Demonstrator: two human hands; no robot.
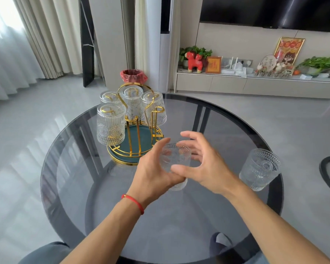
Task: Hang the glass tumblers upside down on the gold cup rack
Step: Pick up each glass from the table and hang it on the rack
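Left hand [156, 168] grip closed around a glass tumbler [175, 159] at tabletop [122, 225] centre. Right hand [204, 164] open beside it, thumb touching. Second tumbler [259, 168] near right edge.

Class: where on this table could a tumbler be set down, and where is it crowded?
Free: the near table between the forearms, and the left edge beside the gold rack. Crowded: the middle, where the left hand and right hand surround a tumbler; the spare tumbler takes the right edge.
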